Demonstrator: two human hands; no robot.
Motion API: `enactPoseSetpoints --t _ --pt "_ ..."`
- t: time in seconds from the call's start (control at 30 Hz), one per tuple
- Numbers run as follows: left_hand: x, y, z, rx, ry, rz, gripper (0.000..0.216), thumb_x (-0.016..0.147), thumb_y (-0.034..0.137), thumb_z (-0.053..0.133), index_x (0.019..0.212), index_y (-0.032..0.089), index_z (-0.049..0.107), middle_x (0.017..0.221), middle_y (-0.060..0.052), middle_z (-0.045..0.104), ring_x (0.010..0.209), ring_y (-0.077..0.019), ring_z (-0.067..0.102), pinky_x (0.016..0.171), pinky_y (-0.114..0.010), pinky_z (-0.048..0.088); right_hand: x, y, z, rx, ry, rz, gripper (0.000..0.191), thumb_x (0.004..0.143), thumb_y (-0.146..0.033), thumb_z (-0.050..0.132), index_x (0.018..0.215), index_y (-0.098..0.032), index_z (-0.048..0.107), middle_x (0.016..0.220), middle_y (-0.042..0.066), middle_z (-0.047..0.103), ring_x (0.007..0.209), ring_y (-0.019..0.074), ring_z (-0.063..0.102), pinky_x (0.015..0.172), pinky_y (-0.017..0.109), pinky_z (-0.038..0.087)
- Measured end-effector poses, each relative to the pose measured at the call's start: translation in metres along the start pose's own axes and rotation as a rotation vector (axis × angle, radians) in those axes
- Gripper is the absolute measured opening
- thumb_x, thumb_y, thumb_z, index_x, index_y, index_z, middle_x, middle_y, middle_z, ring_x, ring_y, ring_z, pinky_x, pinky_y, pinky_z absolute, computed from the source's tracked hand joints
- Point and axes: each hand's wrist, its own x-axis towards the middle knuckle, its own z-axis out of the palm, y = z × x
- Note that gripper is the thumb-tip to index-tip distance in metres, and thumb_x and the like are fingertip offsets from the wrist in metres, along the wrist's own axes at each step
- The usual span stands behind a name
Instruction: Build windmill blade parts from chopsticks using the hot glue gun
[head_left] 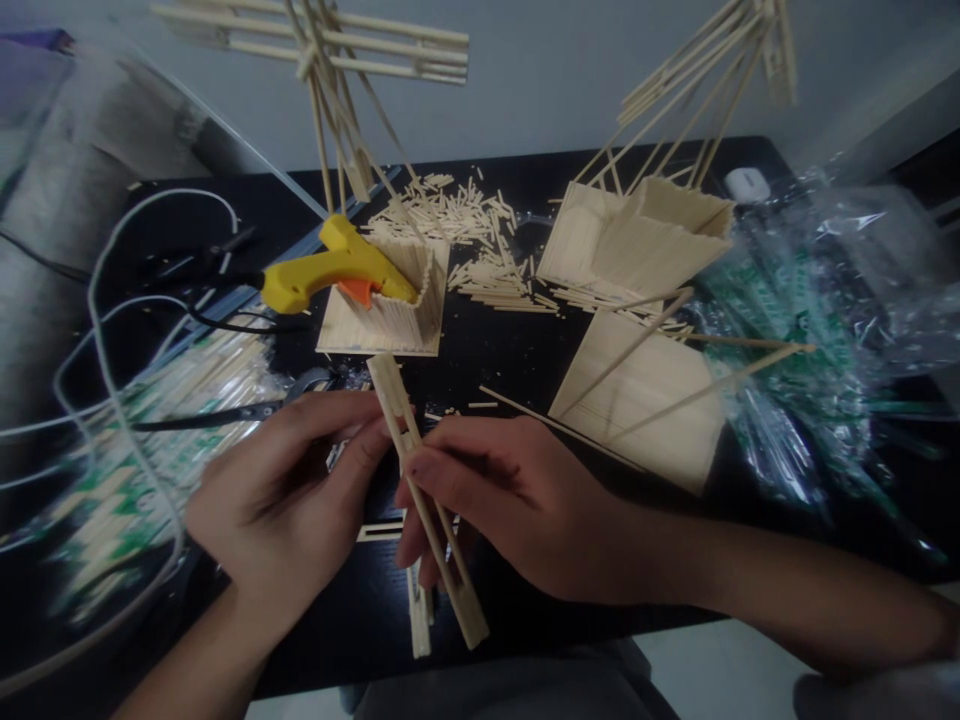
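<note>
A narrow frame of glued wooden sticks (466, 608) is held at a slant over the table. My right hand (517, 500) pinches it near the middle, thumb on top. My left hand (292, 480) closes thumb and finger at its upper part; the fingertips are partly hidden behind the frame. Beneath my hands lies a second stick piece (420, 625), partly covered, with a short crosswise part (379, 531) showing to its left. Just beyond stands a stick-walled box on a square base (375, 345), with a yellow glue gun (330, 268) resting in it.
Two stick windmill models (405, 45) (720, 60) stand at the back. Cut stick pieces (450, 210) are heaped between them. Right are a stick panel (652, 400) and plastic wrappers (810, 330). Left are scissors (217, 415), packaged sticks (180, 450) and a white cable (101, 330).
</note>
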Motion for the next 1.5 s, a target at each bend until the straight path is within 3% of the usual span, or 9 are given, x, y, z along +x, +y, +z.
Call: enactPoseSetpoints --t 0.23,0.43,0.63,0.97,1.17,1.33,1.5 --pt "0.0 0.001 0.003 0.012 0.039 -0.021 0.005 0.088 0.025 0.087 0.092 0.027 0.084 0.083 0.006 0.082 0.062 -0.0085 0.067 0.054 -0.023 0.048 0.004 0.002 -0.002 0.154 -0.037 0.045 0.036 0.106 -0.049 0.066 0.093 -0.016 0.065 0.08 0.003 0.073 0.064 0.0122 0.07 0.061 0.022 0.06" --pt "0.003 0.002 0.003 0.004 0.03 -0.005 0.007 0.087 0.023 0.087 0.092 0.028 0.085 0.084 0.004 0.083 0.065 -0.0117 0.07 0.057 -0.026 0.051 0.005 -0.001 -0.004 0.213 -0.071 0.087 0.038 0.102 -0.053 0.071 0.093 -0.016 0.066 0.077 0.002 0.073 0.055 0.0111 0.068 0.058 0.023 0.059" --pt "0.004 0.001 0.002 -0.016 0.021 0.011 0.012 0.086 0.019 0.087 0.093 0.028 0.084 0.089 0.003 0.084 0.073 -0.0139 0.074 0.068 -0.028 0.057 0.006 -0.002 -0.005 0.21 -0.069 0.092 0.042 0.099 -0.057 0.074 0.092 -0.016 0.066 0.075 0.001 0.073 0.055 0.0114 0.069 0.06 0.024 0.06" --pt "0.004 0.002 0.001 -0.03 -0.02 0.001 0.011 0.088 0.02 0.085 0.095 0.028 0.084 0.082 0.003 0.08 0.065 -0.0117 0.068 0.056 -0.027 0.048 0.006 -0.001 -0.006 0.173 -0.043 0.103 0.035 0.106 -0.049 0.066 0.093 -0.016 0.066 0.078 0.003 0.074 0.061 0.0129 0.071 0.062 0.025 0.061" --pt "0.003 -0.003 -0.001 -0.065 -0.137 -0.107 0.019 0.093 0.028 0.081 0.11 0.037 0.081 0.098 0.0 0.082 0.084 -0.0212 0.077 0.074 -0.04 0.064 0.008 0.002 -0.006 0.131 0.011 0.058 0.033 0.108 -0.046 0.063 0.093 -0.016 0.066 0.077 0.002 0.073 0.063 0.0122 0.069 0.062 0.024 0.06" --pt "0.007 -0.005 -0.001 -0.235 -0.14 -0.172 0.031 0.091 0.028 0.082 0.121 0.034 0.078 0.11 -0.004 0.083 0.098 -0.0254 0.08 0.089 -0.043 0.068 0.014 0.006 -0.008 0.158 0.096 0.026 0.031 0.112 -0.038 0.055 0.092 -0.017 0.065 0.064 -0.003 0.062 0.054 0.0109 0.06 0.056 0.021 0.053" --pt "0.015 -0.004 0.002 -0.334 -0.088 -0.323 0.018 0.1 0.033 0.072 0.114 0.025 0.08 0.1 -0.005 0.084 0.091 -0.02 0.08 0.083 -0.032 0.067 0.015 0.003 -0.01 0.394 0.122 0.208 0.033 0.113 -0.035 0.05 0.09 -0.017 0.064 0.056 -0.01 0.036 0.045 0.0074 0.026 0.046 0.017 0.041"
